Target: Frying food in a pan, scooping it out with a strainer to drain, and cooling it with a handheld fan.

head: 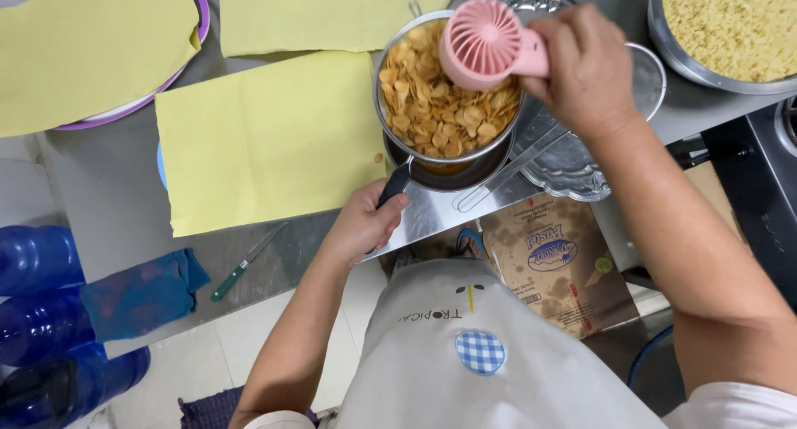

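**Fan held over a strainer of golden chips**

The right hand (585, 68) is wrapped around the handle of a small pink hand fan (481, 43), whose round grille hangs directly above a metal strainer (390, 117) filled with golden fried chips (436, 105). The fan covers the strainer's upper right part. The left hand (361, 225) sits lower, at the bench's near edge, its fingers curled shut around a dark handle (394, 184) that runs up toward the strainer and the dark pot (448, 173) beneath it.

To the left of the strainer lie yellow paper sheets (266, 142) on the steel bench (116, 205) — one stray chip rests on the nearest sheet's right edge. A green-handled knife (241, 267) lies near the bench's front, beside a blue cloth (141, 292). To the right, partly under the right hand, are an embossed silver tray (564, 167) and a long metal utensil (506, 167). A wide pan of pale yellow grains (730, 26) fills the upper right corner — well apart from both hands. Blue plastic bottles (37, 296) stand on the floor at left.
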